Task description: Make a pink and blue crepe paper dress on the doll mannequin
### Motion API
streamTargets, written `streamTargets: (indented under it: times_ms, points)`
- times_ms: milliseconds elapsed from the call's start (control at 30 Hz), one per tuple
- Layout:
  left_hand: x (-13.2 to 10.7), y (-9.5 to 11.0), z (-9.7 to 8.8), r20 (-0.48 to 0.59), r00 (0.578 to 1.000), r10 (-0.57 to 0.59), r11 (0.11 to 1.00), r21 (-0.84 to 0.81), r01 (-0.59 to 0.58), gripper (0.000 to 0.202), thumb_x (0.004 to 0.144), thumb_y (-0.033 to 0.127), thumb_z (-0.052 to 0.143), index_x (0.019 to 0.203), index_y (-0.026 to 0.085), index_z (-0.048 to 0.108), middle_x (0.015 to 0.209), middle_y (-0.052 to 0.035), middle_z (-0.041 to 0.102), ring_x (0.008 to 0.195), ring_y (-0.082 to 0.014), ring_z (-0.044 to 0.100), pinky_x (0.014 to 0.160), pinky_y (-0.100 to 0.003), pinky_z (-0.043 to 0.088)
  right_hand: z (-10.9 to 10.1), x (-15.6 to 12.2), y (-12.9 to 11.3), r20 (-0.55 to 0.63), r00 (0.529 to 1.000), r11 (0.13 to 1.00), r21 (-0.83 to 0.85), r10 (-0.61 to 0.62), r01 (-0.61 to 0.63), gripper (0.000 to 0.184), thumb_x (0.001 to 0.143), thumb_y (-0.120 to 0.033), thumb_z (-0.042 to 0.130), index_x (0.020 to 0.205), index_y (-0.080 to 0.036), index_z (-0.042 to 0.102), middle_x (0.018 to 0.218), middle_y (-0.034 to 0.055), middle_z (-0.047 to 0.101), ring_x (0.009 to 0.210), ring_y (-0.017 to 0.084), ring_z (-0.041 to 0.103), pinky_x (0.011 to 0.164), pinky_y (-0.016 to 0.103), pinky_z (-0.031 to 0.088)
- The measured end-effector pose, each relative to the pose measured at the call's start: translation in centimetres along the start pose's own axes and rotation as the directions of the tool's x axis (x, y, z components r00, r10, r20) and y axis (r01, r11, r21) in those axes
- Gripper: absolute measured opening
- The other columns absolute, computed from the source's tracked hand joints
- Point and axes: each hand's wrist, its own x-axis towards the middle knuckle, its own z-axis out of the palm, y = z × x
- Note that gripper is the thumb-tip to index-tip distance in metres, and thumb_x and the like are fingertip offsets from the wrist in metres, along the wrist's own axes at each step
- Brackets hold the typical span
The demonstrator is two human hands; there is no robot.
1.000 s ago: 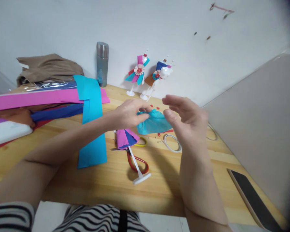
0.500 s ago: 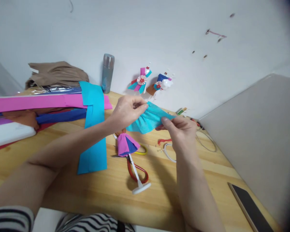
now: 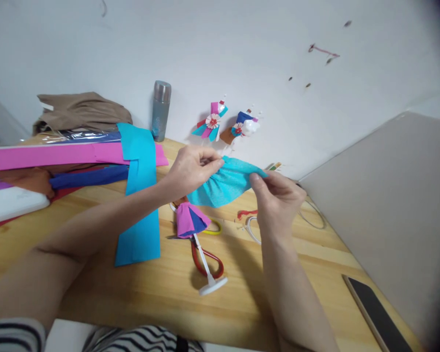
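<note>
Both hands hold a small piece of turquoise crepe paper [image 3: 225, 185] up above the wooden table [image 3: 161, 283]. My left hand [image 3: 190, 168] pinches its gathered left end. My right hand [image 3: 276, 195] pinches its right edge between thumb and fingers. Below the paper lies a small white doll stand dressed in a pink and blue paper skirt [image 3: 189, 220], tipped over with its round base [image 3: 212, 286] towards me. It rests across red-handled scissors [image 3: 205, 261].
A long turquoise paper strip [image 3: 139, 195] and pink [image 3: 58, 155], blue and brown sheets lie at the left. A steel flask [image 3: 160, 111] and two dressed paper dolls [image 3: 225, 124] stand by the wall. White wire loops [image 3: 254, 227] and a dark phone [image 3: 374, 308] lie at the right.
A second ago my right hand was open beside the paper; it has since closed on the right edge. The paper is now stretched wider between both hands.
</note>
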Motion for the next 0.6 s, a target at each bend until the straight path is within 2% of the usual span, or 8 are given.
streamTargets:
  times_ms: [100,200,300,367,433,467,533,600]
  points:
    - [0.0,0.8,0.1,-0.029,0.999,0.018,1.0,0.005,-0.018,0.022,0.082,0.035,0.065,0.071,0.016,0.068,0.07,-0.0016,0.065,0.071,-0.0168,0.064,0.064,-0.029,0.051,0.2,-0.3,0.1,-0.077,0.997,1.0,0.013,-0.003,0.004,0.007,0.078,-0.034,0.075,0.08,-0.027,0.075,0.075,0.0031,0.074,0.07,0.023,0.068,0.068,0.041,0.056]
    - [0.0,1.6,0.1,-0.036,0.999,-0.029,0.999,-0.047,0.027,0.019,0.082,0.03,0.066,0.07,0.015,0.068,0.068,-0.0012,0.064,0.067,-0.0154,0.062,0.06,-0.026,0.048,0.2,-0.5,0.3,-0.105,0.994,1.0,0.021,-0.01,0.012,0.009,0.08,-0.034,0.073,0.084,-0.027,0.076,0.078,0.0031,0.075,0.072,0.024,0.07,0.071,0.042,0.057]
    - [0.1,1.9,-0.1,-0.014,0.997,-0.079,0.995,-0.07,0.078,0.019,0.083,0.029,0.067,0.071,0.014,0.067,0.069,-0.0015,0.064,0.068,-0.0157,0.063,0.058,-0.026,0.047,-0.1,-0.8,0.6,-0.113,0.98,0.979,-0.143,-0.164,0.147,0.013,0.084,-0.036,0.07,0.092,-0.028,0.076,0.085,0.005,0.076,0.081,0.026,0.072,0.079,0.045,0.057]
    - [0.1,1.8,-0.2,-0.02,0.997,-0.069,0.995,-0.068,0.067,0.019,0.085,0.028,0.066,0.071,0.014,0.066,0.072,-0.0021,0.066,0.074,-0.0179,0.066,0.061,-0.027,0.05,-0.4,-0.9,0.8,-0.135,0.956,0.943,-0.246,-0.262,0.224,0.018,0.086,-0.037,0.068,0.101,-0.028,0.075,0.092,0.0064,0.076,0.085,0.027,0.072,0.082,0.046,0.057]
    - [0.1,1.6,-0.3,-0.046,0.998,-0.037,0.998,-0.049,0.034,0.019,0.085,0.027,0.066,0.07,0.015,0.064,0.073,-0.0022,0.067,0.081,-0.0207,0.068,0.065,-0.028,0.052,-0.6,-0.9,0.8,-0.152,0.96,0.958,-0.2,-0.236,0.204,0.024,0.089,-0.041,0.064,0.108,-0.029,0.072,0.091,0.0059,0.075,0.079,0.025,0.072,0.077,0.044,0.058]
    - [0.1,1.6,-0.3,-0.055,0.998,-0.022,0.999,-0.039,0.02,0.02,0.086,0.027,0.066,0.07,0.015,0.064,0.074,-0.0021,0.067,0.085,-0.0218,0.069,0.066,-0.029,0.053,-0.6,-0.8,0.9,-0.121,0.977,0.98,-0.118,-0.173,0.159,0.027,0.089,-0.044,0.062,0.109,-0.029,0.071,0.087,0.0051,0.074,0.074,0.024,0.072,0.073,0.043,0.059]
    - [0.2,1.4,-0.4,-0.067,0.998,-0.001,1.0,-0.026,-0.001,0.02,0.086,0.029,0.067,0.071,0.016,0.063,0.074,-0.0018,0.066,0.087,-0.0225,0.069,0.068,-0.029,0.054,-0.6,-0.5,0.9,0.048,0.999,0.997,0.081,-0.008,0.004,0.031,0.09,-0.053,0.058,0.1,-0.028,0.072,0.075,0.0036,0.071,0.067,0.024,0.071,0.064,0.041,0.058]
    - [0.2,1.3,-0.4,-0.067,0.998,0.009,1.0,-0.021,-0.011,0.02,0.086,0.029,0.067,0.071,0.016,0.063,0.073,-0.0015,0.066,0.087,-0.0219,0.069,0.069,-0.029,0.054,-0.3,-0.3,1.1,0.273,0.955,0.964,0.2,0.119,-0.178,0.038,0.087,-0.06,0.058,0.083,-0.026,0.073,0.067,0.0033,0.069,0.064,0.024,0.07,0.06,0.04,0.058]
